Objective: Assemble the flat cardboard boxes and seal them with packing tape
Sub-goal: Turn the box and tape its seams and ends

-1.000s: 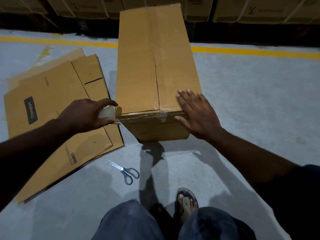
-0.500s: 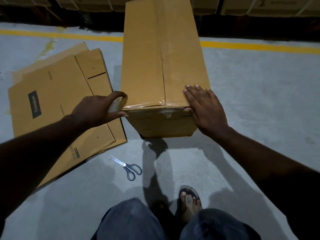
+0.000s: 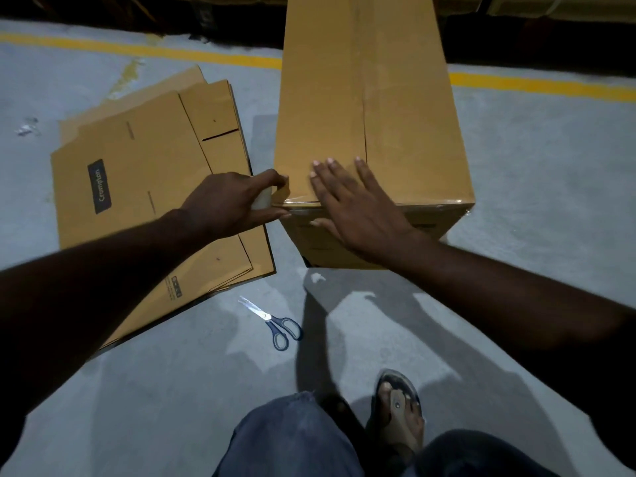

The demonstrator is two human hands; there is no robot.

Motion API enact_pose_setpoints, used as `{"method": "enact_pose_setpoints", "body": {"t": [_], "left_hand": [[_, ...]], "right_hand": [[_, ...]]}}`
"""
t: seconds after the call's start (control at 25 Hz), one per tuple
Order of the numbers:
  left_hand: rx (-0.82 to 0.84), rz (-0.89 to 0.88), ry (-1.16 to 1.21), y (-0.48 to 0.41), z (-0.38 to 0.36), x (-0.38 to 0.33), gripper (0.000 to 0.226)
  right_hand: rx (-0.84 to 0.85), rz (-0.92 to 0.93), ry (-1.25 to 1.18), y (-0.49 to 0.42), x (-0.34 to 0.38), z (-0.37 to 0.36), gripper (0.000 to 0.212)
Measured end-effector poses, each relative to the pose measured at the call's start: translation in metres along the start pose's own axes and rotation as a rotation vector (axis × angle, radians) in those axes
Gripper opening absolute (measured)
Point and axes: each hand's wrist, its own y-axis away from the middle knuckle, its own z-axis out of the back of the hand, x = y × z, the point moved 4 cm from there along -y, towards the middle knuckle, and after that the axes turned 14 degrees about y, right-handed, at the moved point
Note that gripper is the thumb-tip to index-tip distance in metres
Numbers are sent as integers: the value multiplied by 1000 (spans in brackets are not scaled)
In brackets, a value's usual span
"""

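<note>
A tall assembled cardboard box (image 3: pixel 406 108) stands on the floor in front of me, its top flaps closed along a centre seam. Clear tape runs along its near top edge. My left hand (image 3: pixel 230 201) grips a roll of clear packing tape (image 3: pixel 262 201) at the box's near left corner. My right hand (image 3: pixel 358 204) lies flat over the near edge, fingers spread on the top, thumb on the front face, pressing the tape down.
A stack of flat cardboard boxes (image 3: pixel 144 187) lies on the floor to the left. Blue-handled scissors (image 3: pixel 275 321) lie on the concrete near my knees. My sandalled foot (image 3: pixel 399 407) is below. A yellow floor line (image 3: pixel 540 86) and stacked cartons run along the back.
My right hand slid left from the box's near right corner to the middle-left of the near edge. My left hand stays at the left corner with the tape roll. The view moved closer.
</note>
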Motion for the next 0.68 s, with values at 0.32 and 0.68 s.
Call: {"method": "enact_pose_setpoints", "body": {"t": [0.32, 0.68], "left_hand": [[13, -20, 24, -4, -2, 10, 81], [13, 53, -24, 49, 13, 71, 87]], "right_hand": [[-33, 43, -53, -33, 16, 4, 72], [-54, 39, -88, -27, 18, 7, 69]]}}
